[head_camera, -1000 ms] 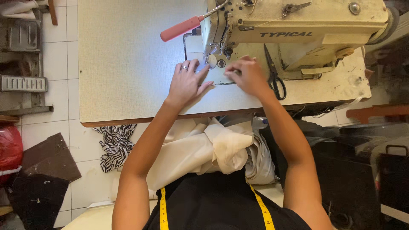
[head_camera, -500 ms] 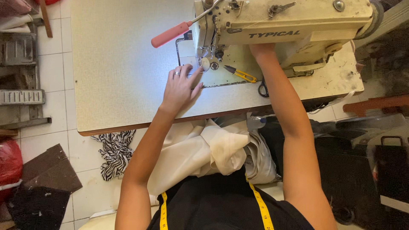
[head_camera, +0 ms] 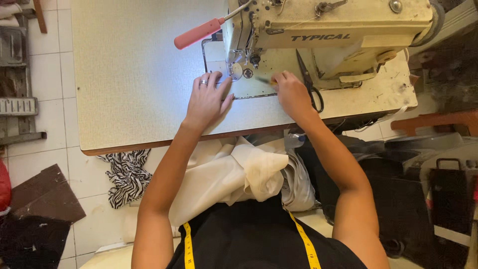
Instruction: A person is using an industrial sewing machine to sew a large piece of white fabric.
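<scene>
My left hand (head_camera: 208, 102) lies flat, fingers spread, before the sewing machine's needle (head_camera: 236, 69); my right hand (head_camera: 293, 94) pinches a small yellow-handled tool (head_camera: 266, 80) beside it.

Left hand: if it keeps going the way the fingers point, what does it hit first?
Likely the presser foot area under the sewing machine head. The left hand lies flat on the table, fingers aimed up and right toward it. Height gap is unclear.

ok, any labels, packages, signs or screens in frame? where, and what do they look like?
Maker's label: front of the cream sewing machine, above the right hand; dark block lettering, one line.
Tape measure: yellow band with dark marks, around the neck.
No packages, signs or screens.
</scene>
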